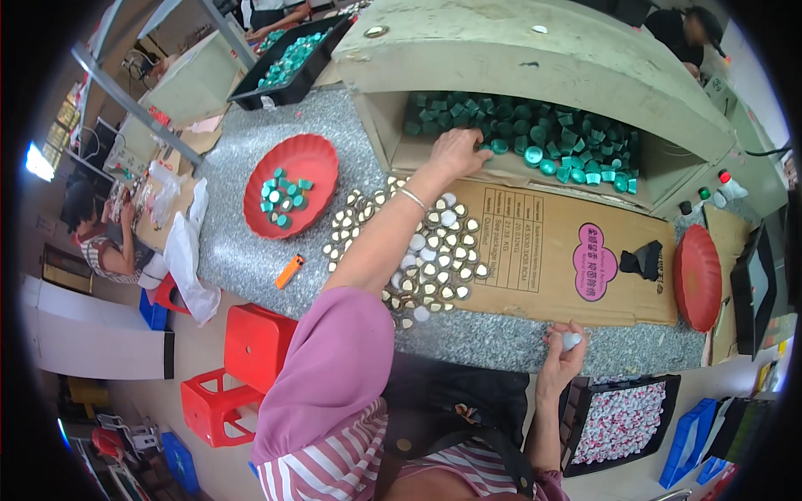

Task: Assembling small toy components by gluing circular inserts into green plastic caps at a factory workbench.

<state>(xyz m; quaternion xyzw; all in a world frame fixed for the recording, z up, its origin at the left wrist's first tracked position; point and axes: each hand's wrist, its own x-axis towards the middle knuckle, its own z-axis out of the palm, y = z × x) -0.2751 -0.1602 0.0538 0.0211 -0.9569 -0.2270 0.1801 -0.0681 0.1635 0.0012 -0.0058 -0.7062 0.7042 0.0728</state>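
My left hand (457, 155) reaches across the counter to the front of the shelf opening. Its thumb and fingers close on a green cap at the edge of a heap of green caps (535, 134). Beneath that forearm lie many small round pieces (430, 271), silvery with pale centres, several of them white discs. My right hand (566, 361) is low at the counter's front edge, its fingers curled round a small whitish, translucent piece (571, 341) whose exact kind is unclear. Between the hands, a flattened cardboard sheet (518, 292) covers the counter.
A red scalloped bowl (326, 159) holding green caps stands left, near an orange lighter (290, 272). Another red bowl (697, 280) is at right. Below the counter sits a black crate (578, 422) of white-and-pink pieces. Red stools (259, 334) are at left; a co-worker (104, 221) sits beyond.
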